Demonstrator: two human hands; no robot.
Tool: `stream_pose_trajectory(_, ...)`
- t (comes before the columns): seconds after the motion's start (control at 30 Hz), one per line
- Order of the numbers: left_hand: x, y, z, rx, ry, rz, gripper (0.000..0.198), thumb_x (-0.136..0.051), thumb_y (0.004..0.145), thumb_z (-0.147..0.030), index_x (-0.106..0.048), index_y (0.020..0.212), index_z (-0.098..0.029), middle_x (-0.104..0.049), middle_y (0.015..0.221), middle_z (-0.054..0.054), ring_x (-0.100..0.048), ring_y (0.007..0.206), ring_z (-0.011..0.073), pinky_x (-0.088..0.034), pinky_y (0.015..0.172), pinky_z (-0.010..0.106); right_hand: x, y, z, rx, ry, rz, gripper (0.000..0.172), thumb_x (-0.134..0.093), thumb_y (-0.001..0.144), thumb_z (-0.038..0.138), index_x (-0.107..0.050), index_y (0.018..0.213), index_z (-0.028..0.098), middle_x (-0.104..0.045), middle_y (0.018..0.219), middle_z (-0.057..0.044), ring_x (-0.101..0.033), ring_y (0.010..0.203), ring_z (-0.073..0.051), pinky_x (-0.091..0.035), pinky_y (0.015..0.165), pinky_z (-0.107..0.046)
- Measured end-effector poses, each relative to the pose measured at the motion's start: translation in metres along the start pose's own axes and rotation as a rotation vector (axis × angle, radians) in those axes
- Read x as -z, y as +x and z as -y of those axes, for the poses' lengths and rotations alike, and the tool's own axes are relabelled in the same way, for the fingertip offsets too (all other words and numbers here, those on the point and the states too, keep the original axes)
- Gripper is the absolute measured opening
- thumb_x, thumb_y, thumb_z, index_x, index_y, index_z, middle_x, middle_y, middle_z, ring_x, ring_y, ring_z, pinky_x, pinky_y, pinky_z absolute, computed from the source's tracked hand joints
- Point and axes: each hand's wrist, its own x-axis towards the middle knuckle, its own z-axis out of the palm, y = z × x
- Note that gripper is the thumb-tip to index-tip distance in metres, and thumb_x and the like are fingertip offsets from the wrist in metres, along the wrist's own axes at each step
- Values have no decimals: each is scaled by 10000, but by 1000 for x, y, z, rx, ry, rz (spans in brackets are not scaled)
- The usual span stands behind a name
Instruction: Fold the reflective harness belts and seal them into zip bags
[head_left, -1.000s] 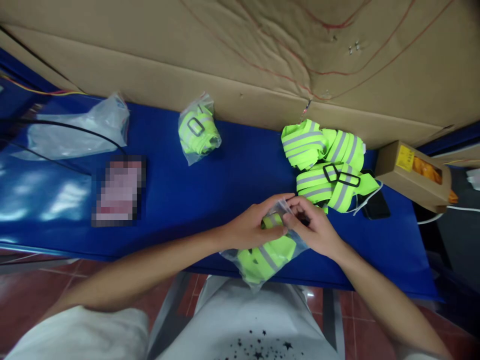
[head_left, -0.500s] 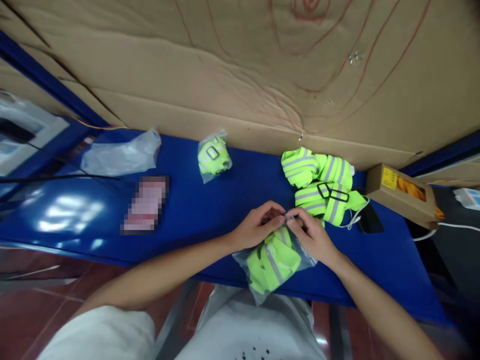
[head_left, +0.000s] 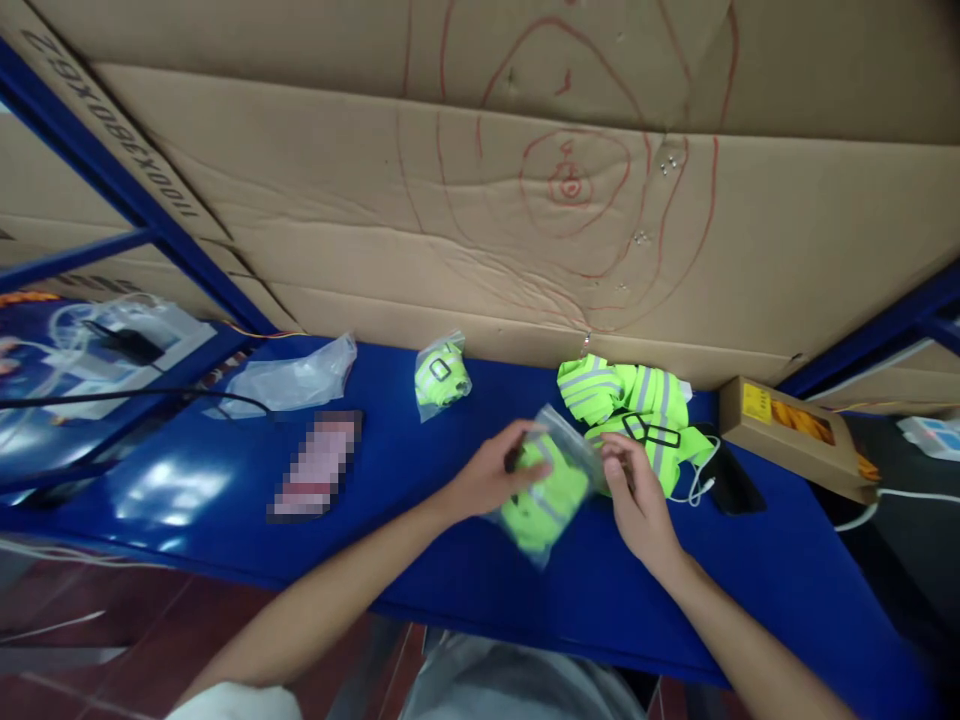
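A clear zip bag (head_left: 571, 432) holds a folded neon-yellow reflective strap (head_left: 551, 500) with grey stripes. My left hand (head_left: 499, 470) is closed on the left side of this bag, thumb across its front, and lifts it tilted over the table's front part. At the bag's right corner is my right hand (head_left: 634, 485), its thumb and fingers a little apart and loosely curled; whether a fingertip still touches the plastic is hard to see. Just beyond lies a heap of unbagged reflective straps (head_left: 649, 395) with black buckles. Another bagged reflective strap (head_left: 442, 378) rests further back.
The blue table (head_left: 420, 560) backs onto a cardboard wall (head_left: 337, 240) with red rings drawn on it. An empty plastic bag (head_left: 292, 380) and a blurred-out pink item (head_left: 319, 465) lie left. Right are a cardboard box (head_left: 795, 435), a black phone (head_left: 735, 480) and a white cable (head_left: 701, 490).
The bagged strap has risen and turned in my left hand. My right hand has moved away from my left, where both met at the bag's top. The view has tilted upward.
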Motion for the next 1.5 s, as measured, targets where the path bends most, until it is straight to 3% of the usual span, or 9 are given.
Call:
stream_pose_trajectory(0.1,17,9,5,-162,289,-445,630,-537,1028,-421,-293,1548,-161,-409,1574,223,-419,1474,305,-390,1185,477,2,2,2,47,-21,-43,314,-454,1068,408,-547,1311,233,-613,1213,-118,-628,994,-201,-546,816,-339)
stream_pose_trajectory(0.17,22,9,2,-258,509,-560,620,-536,1028,-375,-299,1558,-157,-282,1644,231,-250,1565,319,-275,1254,518,3,2,4,100,-68,-12,298,-465,1067,381,-546,1317,240,-598,1219,-120,-619,1006,-206,-541,868,-372)
stream_pose_trajectory(0.3,5,-1,-7,-402,773,-252,379,-541,1023,-359,-583,1366,-205,-510,1492,176,-474,1412,308,-359,1193,498,-2,0,5,183,-180,113,259,-501,1051,333,-565,1290,256,-594,1261,-128,-614,1132,-242,-525,993,-435)
stream_pose_trajectory(0.43,-13,0,2,-383,968,-6,500,-548,1018,-425,-531,1493,-268,-446,1599,160,-419,1469,363,-288,1206,582,-6,0,2,252,-263,160,206,-522,1034,299,-594,1223,257,-623,1236,-117,-589,1239,-269,-508,1065,-466)
stream_pose_trajectory(0.8,30,17,24,-82,1077,-430,404,-496,1026,-367,-654,1353,-190,-457,1578,208,-377,1487,423,-145,1216,690,-4,6,-2,348,-433,174,204,-504,1041,306,-655,1160,239,-664,1219,-124,-625,1200,-275,-506,1037,-463)
stream_pose_trajectory(1.0,3,8,12,-137,568,-260,344,-537,991,-295,-680,1287,-195,-528,1500,178,-413,1455,371,-217,1225,626,19,85,-3,146,-657,1,588,-432,1036,571,-568,1366,104,-647,1336,-208,-597,1264,-329,-440,1111,-487)
stream_pose_trajectory(1.17,-15,5,14,-29,133,-117,272,-624,933,-376,-721,1140,-228,-679,1234,116,-636,1173,299,-451,1112,523,7,133,-8,-8,-793,59,724,-422,1006,658,-586,1376,58,-667,1286,-269,-631,1191,-385,-463,1028,-532)
stream_pose_trajectory(1.33,-11,13,19,209,-284,-107,497,-549,964,-557,-568,1278,-173,-688,1181,165,-725,993,264,-636,789,425,-25,114,2,-23,-875,165,633,-539,966,639,-660,1312,122,-689,1236,-216,-621,1178,-402,-447,1019,-566)
stream_pose_trajectory(1.5,-4,16,16,370,-636,-84,559,-505,967,-656,-498,1276,-190,-681,1224,170,-718,1103,264,-641,838,422,-48,64,15,74,-865,283,556,-575,987,473,-579,1431,138,-639,1337,-194,-576,1231,-385,-474,1031,-528)
